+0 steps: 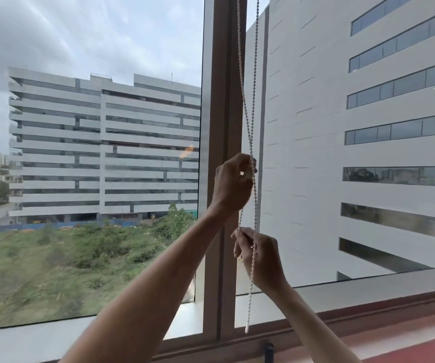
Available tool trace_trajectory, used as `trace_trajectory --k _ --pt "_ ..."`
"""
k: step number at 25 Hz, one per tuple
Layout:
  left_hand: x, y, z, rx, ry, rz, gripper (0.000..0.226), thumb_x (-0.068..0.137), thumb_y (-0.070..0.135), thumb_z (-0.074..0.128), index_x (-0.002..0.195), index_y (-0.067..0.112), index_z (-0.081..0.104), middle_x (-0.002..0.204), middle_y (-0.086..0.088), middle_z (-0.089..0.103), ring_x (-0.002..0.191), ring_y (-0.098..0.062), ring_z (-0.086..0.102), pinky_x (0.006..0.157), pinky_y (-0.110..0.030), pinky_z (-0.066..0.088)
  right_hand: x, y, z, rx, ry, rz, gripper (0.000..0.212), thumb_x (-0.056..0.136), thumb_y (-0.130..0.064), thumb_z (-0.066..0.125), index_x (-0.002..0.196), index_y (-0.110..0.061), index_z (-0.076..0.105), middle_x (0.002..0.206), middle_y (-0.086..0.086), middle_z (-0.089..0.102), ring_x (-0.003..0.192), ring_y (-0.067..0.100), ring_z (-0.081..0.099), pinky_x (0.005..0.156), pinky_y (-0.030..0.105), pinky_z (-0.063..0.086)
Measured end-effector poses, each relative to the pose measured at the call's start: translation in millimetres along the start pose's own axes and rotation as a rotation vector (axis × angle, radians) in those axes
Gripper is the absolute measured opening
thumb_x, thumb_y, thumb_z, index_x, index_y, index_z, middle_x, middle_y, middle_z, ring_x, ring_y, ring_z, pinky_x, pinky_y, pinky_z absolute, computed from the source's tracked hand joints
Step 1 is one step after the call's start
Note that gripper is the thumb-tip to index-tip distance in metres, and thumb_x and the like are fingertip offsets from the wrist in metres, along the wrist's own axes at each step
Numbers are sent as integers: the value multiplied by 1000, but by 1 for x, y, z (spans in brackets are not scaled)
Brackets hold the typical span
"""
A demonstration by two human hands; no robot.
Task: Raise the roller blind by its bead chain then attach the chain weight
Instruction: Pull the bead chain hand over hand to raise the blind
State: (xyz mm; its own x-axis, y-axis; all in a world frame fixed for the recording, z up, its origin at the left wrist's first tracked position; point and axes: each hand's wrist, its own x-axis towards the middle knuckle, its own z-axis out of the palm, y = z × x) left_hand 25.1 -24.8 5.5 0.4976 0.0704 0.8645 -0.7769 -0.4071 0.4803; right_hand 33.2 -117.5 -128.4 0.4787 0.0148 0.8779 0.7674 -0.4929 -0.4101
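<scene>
My left hand (233, 179) grips the bead chain (253, 82) high beside the window mullion (223, 100); right hand (259, 254) pinches it lower, loop end dangling above the sill (368, 289).

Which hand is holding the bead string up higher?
The left hand is higher. It grips the bead chain in front of the brown window post. The right hand pinches the same chain lower down, nearer the sill.

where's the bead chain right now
In the head view the bead chain hangs right of centre along the brown window post. The left hand grips it higher and the right hand lower.
</scene>
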Motion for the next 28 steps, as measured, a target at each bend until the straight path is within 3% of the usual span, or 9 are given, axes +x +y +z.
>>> trace_trajectory --k 2,6,9,12,15,18,21,25,28 --pt "24 18 6 -90 56 10 19 99 13 54 87 6 67 71 -4 69 65 -11 65 68 -31 50 -1 -5 -1 42 -8 27 29 98 -22 52 72 -19 64 53 -5 61 50 10 63 55 32 55" --pt "68 40 2 -583 148 -221 19 98 22 61 82 11 63 53 5 56 41 -4 48 48 -23 42 1 -17 -6 35 -112 96 28 92 -34 49 72 -25 65 59 -7 69 54 6 65 54 24 51" --pt "82 50 -5 -757 183 -331 22 97 25 63 78 14 65 55 4 51 36 -3 39 37 -16 30 23 -31 -19 -48 -147 161 31 87 -50 49 89 -30 73 81 -15 77 81 0 71 75 24 55" --pt "81 50 -7 -766 172 -328 27 98 24 61 74 16 69 58 2 46 40 -5 33 35 -16 25 79 -55 -39 -5 -1 92 25 98 -32 55 112 -21 71 104 -2 78 97 10 71 82 7 49" --pt "81 47 -8 -793 130 -279 29 99 20 58 73 15 69 54 4 44 41 -7 31 34 -16 25 153 -87 -57 167 108 -8 28 104 -19 48 120 -6 67 111 12 75 100 20 72 79 16 55" --pt "79 44 -7 -788 87 -211 27 100 16 56 75 14 65 49 5 46 40 -6 30 35 -16 23 214 -119 -61 491 55 122 28 105 -20 46 112 -5 69 115 16 73 109 26 70 91 32 55" --pt "79 40 -8 -807 59 -166 29 99 13 56 71 13 59 47 5 44 36 -4 31 34 -14 24 242 -139 -58 738 -2 213 25 102 -15 50 90 -10 71 104 14 73 99 26 71 83 34 55" --pt "80 31 -8 -759 66 -145 34 101 13 54 66 12 54 43 10 45 32 -1 34 33 -13 25 243 -136 -48 875 28 242 21 101 -9 52 105 3 69 67 3 55 50 9 54 41 18 44" --pt "76 25 -8 -743 29 -82 37 102 11 52 64 14 53 45 9 44 35 -1 34 35 -14 26 238 -129 -44 877 36 169 22 102 -6 48 94 -1 68 58 1 38 36 2 34 40 15 31"
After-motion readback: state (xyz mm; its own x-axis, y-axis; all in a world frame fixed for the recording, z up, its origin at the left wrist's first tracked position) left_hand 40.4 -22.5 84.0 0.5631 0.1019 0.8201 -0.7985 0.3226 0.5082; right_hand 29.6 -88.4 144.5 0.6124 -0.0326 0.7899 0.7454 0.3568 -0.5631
